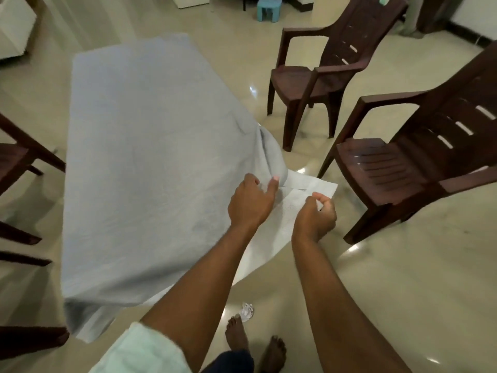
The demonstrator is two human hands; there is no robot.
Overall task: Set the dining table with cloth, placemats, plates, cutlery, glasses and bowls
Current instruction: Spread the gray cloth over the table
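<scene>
A pale grey-blue tablecloth (150, 146) covers the bench, smooth over most of the top, with its far end square and its near left corner drooping toward the floor. At the near right corner the fabric is bunched and a white underside flap (309, 189) sticks out over the edge. Both hands work at that corner. The left hand (250, 203) rests on the cloth with thumb stretched forward and fingers partly curled, loosely open rather than gripping. The right hand (316, 215) is curled nearly closed, thumb and forefinger together at the flap's edge; whether it actually pinches the fabric I cannot tell.

No placemats, plates, cutlery, glasses or bowls are visible, so the task looks to be at its first step, with the cloth being straightened.

Risks, as I judge them: a hard tug at this corner could drag the whole sheet toward the near right and bare the far left end, since nothing weighs it down. The long near overhang hangs close to the person's bare feet (255, 343), so a step could catch it. A crumpled white scrap (247, 311) lies on the glossy floor beside those feet, a slip hazard. Brown plastic chairs (403, 162) stand close on the right.
</scene>
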